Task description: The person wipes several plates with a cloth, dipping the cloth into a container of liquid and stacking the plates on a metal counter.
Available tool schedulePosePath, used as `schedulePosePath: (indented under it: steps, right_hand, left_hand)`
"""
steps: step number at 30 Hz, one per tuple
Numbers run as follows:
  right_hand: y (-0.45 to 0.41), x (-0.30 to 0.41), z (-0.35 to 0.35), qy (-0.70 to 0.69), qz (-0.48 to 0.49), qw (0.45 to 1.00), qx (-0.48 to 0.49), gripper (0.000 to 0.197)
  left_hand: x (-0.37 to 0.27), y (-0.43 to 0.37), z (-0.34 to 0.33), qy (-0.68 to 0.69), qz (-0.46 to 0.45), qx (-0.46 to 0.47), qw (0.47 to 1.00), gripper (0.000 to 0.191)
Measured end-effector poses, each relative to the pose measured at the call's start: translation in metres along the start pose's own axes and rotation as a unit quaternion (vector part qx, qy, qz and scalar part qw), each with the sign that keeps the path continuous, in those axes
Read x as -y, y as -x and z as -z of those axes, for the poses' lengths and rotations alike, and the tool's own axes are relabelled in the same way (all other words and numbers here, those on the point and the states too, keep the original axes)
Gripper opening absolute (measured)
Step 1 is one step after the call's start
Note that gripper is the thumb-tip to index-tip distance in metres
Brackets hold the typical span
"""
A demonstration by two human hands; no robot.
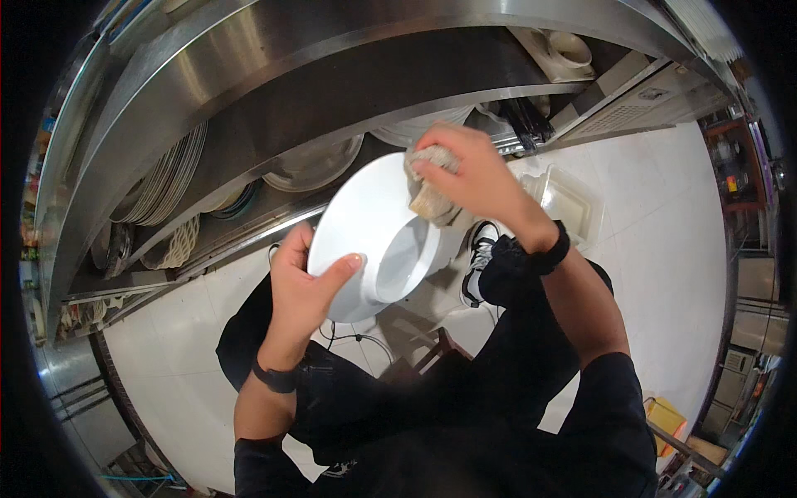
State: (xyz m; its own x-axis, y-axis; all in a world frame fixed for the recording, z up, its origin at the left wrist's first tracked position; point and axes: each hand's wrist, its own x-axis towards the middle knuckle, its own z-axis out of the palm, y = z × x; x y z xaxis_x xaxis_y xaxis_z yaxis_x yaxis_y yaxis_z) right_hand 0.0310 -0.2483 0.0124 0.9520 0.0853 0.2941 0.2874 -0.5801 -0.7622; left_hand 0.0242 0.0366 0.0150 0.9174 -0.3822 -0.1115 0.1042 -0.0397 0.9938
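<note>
A large white footed bowl [361, 218] is held tilted in front of me, its round foot ring facing my body. My left hand [305, 277] grips its lower left rim, with the thumb lying on the outer wall and the fingers hidden behind. In my right hand [470, 168] is a bunched beige-grey cloth [433, 202], pressed against the bowl's upper right side near the rim. Part of the cloth hangs down beside the foot ring.
Ahead runs a stainless steel counter [280, 37] with lower shelves. They hold stacked plates [174, 180], a large round dish [317, 168] and a white pitcher-like vessel [570, 50]. A translucent plastic bin [570, 205] stands on the tiled floor by my shoe [479, 261]. Behind lies a yellow object [665, 423].
</note>
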Motion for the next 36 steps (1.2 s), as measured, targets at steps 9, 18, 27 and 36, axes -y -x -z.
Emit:
schedulePosePath:
  steps: [9, 18, 27, 36]
  right_hand:
    - [0.011, 0.003, 0.023, -0.244, -0.169, 0.947, 0.119, 0.038]
    - [0.015, 0.032, 0.023, -0.156, -0.243, 0.953, 0.096, 0.031]
    - [0.017, 0.039, 0.011, -0.071, -0.234, 0.968, 0.05, 0.039]
    - [0.021, 0.015, 0.018, -0.42, -0.271, 0.862, -0.086, 0.036]
  left_hand:
    - [-0.009, -0.014, 0.007, 0.102, 0.018, 0.007, 0.995, 0.036]
    - [0.006, -0.023, 0.008, -0.061, -0.012, -0.036, 0.997, 0.04]
    - [0.016, -0.032, -0.001, -0.1, 0.002, -0.07, 0.992, 0.05]
    - [-0.002, -0.032, 0.009, 0.197, 0.048, 0.059, 0.978, 0.039]
